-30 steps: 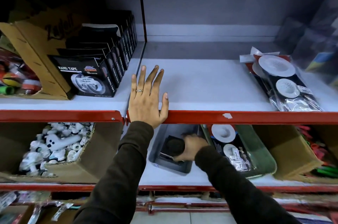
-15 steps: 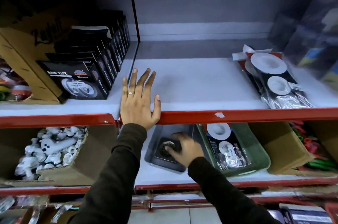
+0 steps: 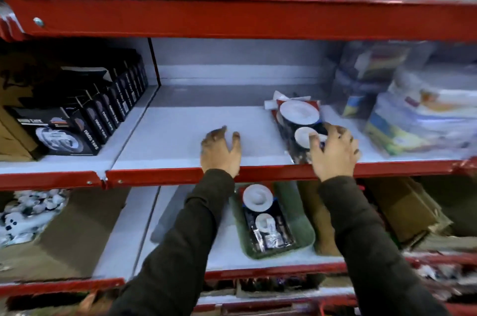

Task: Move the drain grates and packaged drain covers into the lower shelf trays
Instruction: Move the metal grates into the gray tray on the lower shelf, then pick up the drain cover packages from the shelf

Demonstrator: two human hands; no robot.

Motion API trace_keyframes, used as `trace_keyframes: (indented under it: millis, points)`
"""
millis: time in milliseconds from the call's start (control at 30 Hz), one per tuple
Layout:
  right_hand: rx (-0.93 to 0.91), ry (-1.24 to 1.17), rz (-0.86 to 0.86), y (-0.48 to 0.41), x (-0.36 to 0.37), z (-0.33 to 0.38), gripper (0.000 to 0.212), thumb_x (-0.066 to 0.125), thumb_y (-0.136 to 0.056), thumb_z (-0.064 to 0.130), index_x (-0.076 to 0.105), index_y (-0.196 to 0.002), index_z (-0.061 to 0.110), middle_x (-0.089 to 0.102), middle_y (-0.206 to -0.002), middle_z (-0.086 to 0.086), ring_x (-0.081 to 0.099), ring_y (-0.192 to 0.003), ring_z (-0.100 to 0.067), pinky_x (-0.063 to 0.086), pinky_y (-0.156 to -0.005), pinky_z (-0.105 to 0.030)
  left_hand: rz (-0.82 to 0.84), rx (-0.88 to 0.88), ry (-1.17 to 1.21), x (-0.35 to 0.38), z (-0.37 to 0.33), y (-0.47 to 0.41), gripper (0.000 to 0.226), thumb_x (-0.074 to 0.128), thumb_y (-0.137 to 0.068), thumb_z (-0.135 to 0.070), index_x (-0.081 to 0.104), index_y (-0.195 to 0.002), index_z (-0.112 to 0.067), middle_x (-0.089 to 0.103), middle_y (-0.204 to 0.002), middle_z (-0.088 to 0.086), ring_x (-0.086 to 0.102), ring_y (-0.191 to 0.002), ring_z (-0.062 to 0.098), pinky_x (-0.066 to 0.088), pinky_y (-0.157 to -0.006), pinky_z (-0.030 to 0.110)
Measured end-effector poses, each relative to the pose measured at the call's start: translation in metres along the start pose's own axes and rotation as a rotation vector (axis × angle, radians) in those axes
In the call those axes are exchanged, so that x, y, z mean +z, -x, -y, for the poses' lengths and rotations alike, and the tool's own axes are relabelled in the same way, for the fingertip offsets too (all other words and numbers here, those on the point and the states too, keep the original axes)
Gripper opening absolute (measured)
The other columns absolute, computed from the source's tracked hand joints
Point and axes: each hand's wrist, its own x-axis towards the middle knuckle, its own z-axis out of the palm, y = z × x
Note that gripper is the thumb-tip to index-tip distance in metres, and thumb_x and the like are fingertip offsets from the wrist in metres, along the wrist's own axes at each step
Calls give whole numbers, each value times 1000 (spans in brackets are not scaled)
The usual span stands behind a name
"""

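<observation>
A stack of packaged drain covers (image 3: 296, 114), white discs on dark cards in clear wrap, lies on the upper white shelf right of centre. My right hand (image 3: 334, 150) rests over its near end with fingers spread and the thumb on the smaller white disc. My left hand (image 3: 220, 150) sits on the bare shelf near the red front edge, fingers curled, holding nothing. Below, a green tray (image 3: 304, 225) holds another packaged drain cover (image 3: 263, 212). A grey tray (image 3: 167, 215) stands left of it, mostly hidden behind my left forearm; its contents cannot be seen.
Black tape boxes (image 3: 64, 130) line the upper shelf at left. Wrapped goods (image 3: 426, 119) are stacked at the upper right. A cardboard box of white fittings (image 3: 25, 215) sits lower left, another cardboard box (image 3: 402, 207) lower right. A red shelf lip (image 3: 154, 176) runs across.
My right hand has left the grey tray on the lower shelf and risen onto the packaged drain covers above. The left hand's fingers have curled. The view has swung upward and right.
</observation>
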Motion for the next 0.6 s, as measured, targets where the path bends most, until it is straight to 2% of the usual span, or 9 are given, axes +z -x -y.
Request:
trace_keyframes:
  millis: [67, 167, 267, 333, 400, 433, 500, 533, 600]
  points:
    - [177, 152, 208, -24, -3, -23, 56, 45, -93, 45, 51, -136, 9, 44, -142, -23, 38, -131, -43, 28, -108, -53, 93, 17, -10, 22, -39, 11, 42, 41, -93, -44, 69, -112, -20, 62, -128, 9, 56, -118, 35, 42, -99, 38]
    - [114, 259, 371, -37, -3, -37, 53, 42, -94, 46, 57, -131, 10, 49, -140, -21, 40, -130, -42, 27, -108, -49, 203, 1, -58, 46, -84, 23, 40, 42, -91, -45, 71, -91, -17, 65, -114, 13, 54, -111, 36, 36, -95, 41]
    - [50, 150, 372, -45, -10, -44, 48, 44, -92, 45, 58, -129, 17, 53, -136, -17, 42, -128, -39, 28, -105, -47, 229, 2, -115, 57, -106, 28, 38, 45, -92, -50, 75, -101, -29, 67, -117, 5, 53, -116, 32, 32, -97, 43]
    - [65, -34, 376, -55, -16, -51, 46, 52, -89, 46, 60, -127, 22, 57, -132, -15, 45, -127, -37, 31, -106, -46, 230, -40, -49, 58, -109, 28, 37, 48, -92, -50, 72, -113, -33, 67, -123, 0, 54, -120, 29, 33, -102, 41]
    - [132, -419, 401, -64, -26, -56, 34, 63, -85, 37, 63, -115, 20, 67, -118, -13, 62, -111, -27, 49, -97, -39, 256, -94, 229, 49, -109, 31, 33, 58, -91, -43, 73, -115, -26, 71, -121, 1, 61, -116, 25, 43, -102, 35]
    - [184, -673, 447, -66, -33, -58, 24, 66, -85, 24, 62, -108, 17, 70, -106, -13, 69, -93, -19, 57, -82, -30, 273, -118, 414, 41, -108, 35, 28, 63, -90, -36, 75, -110, -20, 74, -113, 3, 65, -107, 22, 49, -93, 31]
    - [278, -1081, 634, -62, -47, -66, 15, 63, -84, -1, 61, -95, 10, 69, -84, -12, 68, -70, -18, 57, -54, -19, 384, -173, 673, 22, -102, 50, 8, 69, -88, -21, 75, -92, -19, 76, -83, 0, 66, -82, 16, 51, -69, 25]
    - [277, -1184, 766, -55, -53, -74, 16, 61, -82, -7, 62, -89, 7, 70, -79, -11, 66, -69, -21, 57, -54, -20, 483, -194, 747, 14, -95, 62, 4, 69, -87, -15, 72, -87, -19, 73, -74, -3, 65, -72, 14, 51, -63, 24]
    - [156, -1224, 1066, -39, -59, -93, 23, 67, -72, -7, 66, -91, 6, 75, -82, -10, 69, -73, -22, 59, -66, -27, 709, -204, 830, 1, -69, 82, 14, 73, -81, -10, 67, -91, -16, 72, -80, 0, 65, -68, 15, 56, -63, 23]
